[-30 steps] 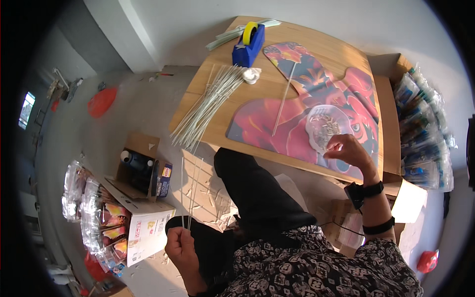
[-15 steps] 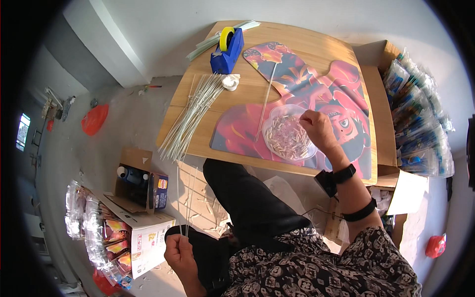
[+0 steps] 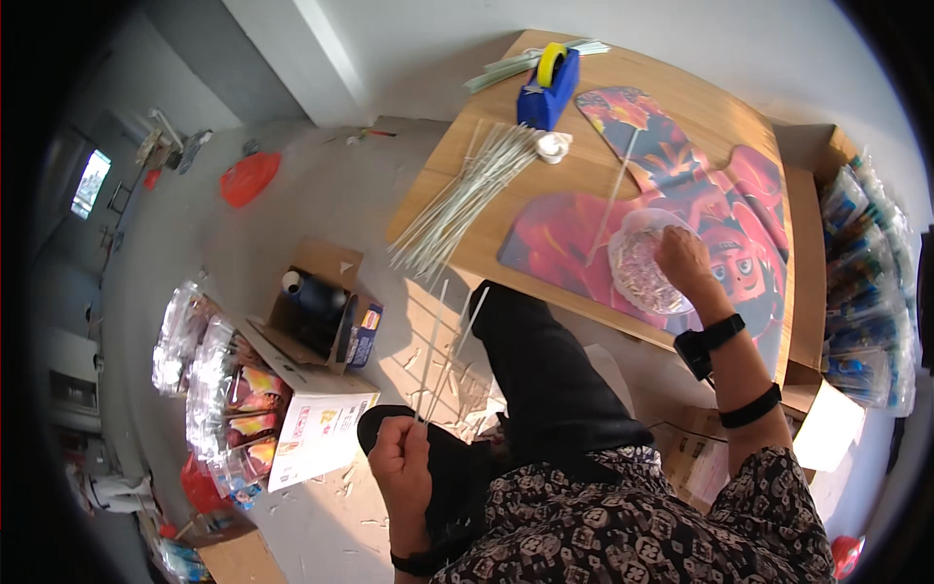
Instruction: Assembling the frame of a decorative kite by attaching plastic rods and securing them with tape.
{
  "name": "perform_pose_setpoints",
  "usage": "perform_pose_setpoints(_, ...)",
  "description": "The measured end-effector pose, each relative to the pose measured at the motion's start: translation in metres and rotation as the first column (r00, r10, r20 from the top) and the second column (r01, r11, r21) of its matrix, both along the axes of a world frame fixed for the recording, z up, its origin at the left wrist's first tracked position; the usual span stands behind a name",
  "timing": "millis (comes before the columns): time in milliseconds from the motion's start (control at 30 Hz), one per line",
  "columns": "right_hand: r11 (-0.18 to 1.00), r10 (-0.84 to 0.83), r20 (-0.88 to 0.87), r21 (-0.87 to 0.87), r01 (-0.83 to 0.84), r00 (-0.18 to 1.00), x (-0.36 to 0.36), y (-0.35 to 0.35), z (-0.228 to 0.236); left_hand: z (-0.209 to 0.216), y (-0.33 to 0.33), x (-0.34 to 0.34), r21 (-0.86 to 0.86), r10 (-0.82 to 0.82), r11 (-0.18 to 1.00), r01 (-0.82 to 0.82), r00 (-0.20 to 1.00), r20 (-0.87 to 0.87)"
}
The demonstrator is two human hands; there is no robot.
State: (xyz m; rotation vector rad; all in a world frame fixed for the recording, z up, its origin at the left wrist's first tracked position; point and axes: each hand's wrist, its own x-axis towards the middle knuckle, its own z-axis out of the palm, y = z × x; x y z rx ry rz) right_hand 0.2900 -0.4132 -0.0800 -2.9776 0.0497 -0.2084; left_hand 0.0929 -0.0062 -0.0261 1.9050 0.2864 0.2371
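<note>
My left hand [image 3: 401, 465] is closed near my knee, gripping a few thin pale rods [image 3: 428, 355] whose free ends point up and away. My right hand [image 3: 684, 261] is over the right part of a clear plastic bowl [image 3: 615, 271], fingers bent together and down. Whatever they pinch is hidden. Small pinkish-white tube-like pieces [image 3: 642, 274] lie heaped in the bowl, which stands on a colourful cartoon-printed mat [image 3: 555, 238]. One single rod [image 3: 613, 195] rests across the mat, left of the bowl.
On the wooden table [image 3: 491, 265] lie a bundle of pale rods [image 3: 472, 200], a white roll [image 3: 554, 147] and a blue tape dispenser [image 3: 545, 100]. Cartons of plastic-wrapped packets stand right [image 3: 806, 263] and lower left [image 3: 321, 419]. An open box [image 3: 316, 311] sits on the floor.
The view has swung left, so the table sits further right. My right hand has gone from beside the bowl's rim to over its contents. My left hand still grips the rods, now raised slightly.
</note>
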Motion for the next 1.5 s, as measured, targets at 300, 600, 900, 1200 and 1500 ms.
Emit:
perform_pose_setpoints(300,0.719,-0.150,0.135,0.695,0.015,0.979,-0.010,0.011,0.027,0.010,0.000,-0.003,0.014,-0.006,1.000,0.005,0.999,0.052)
perform_pose_setpoints(600,-0.550,0.299,0.061,0.826,0.120,0.952,-0.039,0.151,0.086,0.035,-0.011,-0.009,0.095,-0.013,0.995,0.007,0.998,0.064)
perform_pose_setpoints(900,-0.487,0.397,0.152,0.871,0.068,0.905,-0.050,0.192,0.089,0.038,-0.008,-0.018,0.165,0.024,0.986,-0.035,0.997,0.071)
perform_pose_setpoints(1200,-0.409,0.399,0.125,0.911,0.055,0.908,-0.057,0.201,0.095,0.033,-0.007,-0.017,0.207,0.021,0.977,-0.045,0.993,0.116)
perform_pose_setpoints(1500,-0.382,0.390,0.129,0.923,0.033,0.912,-0.060,0.202,0.095,0.033,-0.008,-0.015,0.259,0.034,0.964,-0.065,0.992,0.123)
